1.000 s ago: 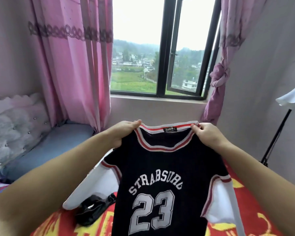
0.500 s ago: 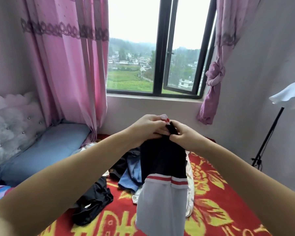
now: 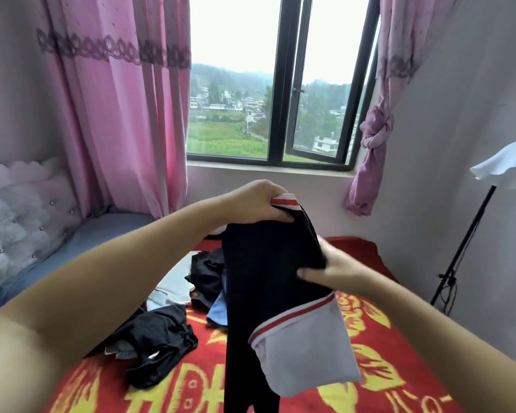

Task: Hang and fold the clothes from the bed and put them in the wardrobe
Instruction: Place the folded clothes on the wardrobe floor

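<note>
Both grips are on the jersey (image 3: pixel 268 281), which is held in the air above the bed (image 3: pixel 370 347). At the top, the left hand (image 3: pixel 259 201) pinches the bunched red-and-white collar, fingers curled over it. Just below and to the right of that grip, the right hand (image 3: pixel 337 271) lies against the dark cloth with its fingers fairly straight, the thumb out of sight behind the fabric, so whether it clamps or only presses I cannot tell.

A second ago the jersey was spread wide between the two hands, its number facing the camera; half a second ago the shoulders were brought together. Now it hangs as a narrow lengthwise fold, and the right hand has slid down from the collar to mid-body, one white sleeve (image 3: pixel 304 344) dangling beneath it. That suggests the first fold is done and a crosswise fold comes next.

Below and left of the grips, a heap of dark and blue clothes (image 3: pixel 191 308) lies on the red bedspread, not yet handled. No wardrobe is in view.
</note>
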### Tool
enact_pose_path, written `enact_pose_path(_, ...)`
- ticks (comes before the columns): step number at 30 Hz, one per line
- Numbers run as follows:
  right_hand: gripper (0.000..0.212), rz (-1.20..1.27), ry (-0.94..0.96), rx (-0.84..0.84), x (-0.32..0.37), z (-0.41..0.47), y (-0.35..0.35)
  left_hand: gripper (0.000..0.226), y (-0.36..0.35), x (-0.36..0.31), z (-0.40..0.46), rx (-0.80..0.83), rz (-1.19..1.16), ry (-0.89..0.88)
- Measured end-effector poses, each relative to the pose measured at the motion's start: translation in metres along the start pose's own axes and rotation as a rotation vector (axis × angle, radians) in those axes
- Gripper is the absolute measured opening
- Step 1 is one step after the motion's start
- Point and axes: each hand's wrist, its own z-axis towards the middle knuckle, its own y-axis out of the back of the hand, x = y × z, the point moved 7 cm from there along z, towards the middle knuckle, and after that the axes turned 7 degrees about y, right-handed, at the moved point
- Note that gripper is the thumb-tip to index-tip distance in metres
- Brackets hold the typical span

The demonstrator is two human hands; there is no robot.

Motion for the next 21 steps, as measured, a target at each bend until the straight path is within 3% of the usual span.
enact_pose_path(2,0.024,-0.041,-0.089,0.054,-0.026,-0.008,-0.021,0.015,0.001,-0.004,0.002,0.056,0.064,-0.012)
enact_pose_path(5,0.01,0.04,-0.141,-0.005,-0.058,-0.014,-0.033,0.018,0.001,0.004,0.001,0.119,0.136,0.021)
enact_pose_path(8,0.017,0.082,-0.195,-0.101,-0.085,-0.02,-0.025,0.015,0.01,0.02,-0.004,0.1,0.091,0.091)
enact_pose_path(10,0.033,0.15,-0.207,-0.184,-0.091,-0.024,-0.018,0.013,0.018,0.03,-0.007,0.088,0.058,0.149)
enact_pose_path(14,0.043,0.13,-0.06,-0.334,-0.074,-0.03,0.001,0.016,0.028,0.057,-0.016,0.163,0.023,0.322)
enact_pose_path(18,0.027,0.056,-0.082,-0.008,-0.089,-0.031,0.001,0.025,0.032,0.099,-0.023,0.199,0.119,0.435)
enact_pose_path(21,0.032,-0.298,-0.249,0.208,-0.139,-0.041,-0.005,0.018,0.027,0.126,-0.028,0.157,-0.022,0.474)
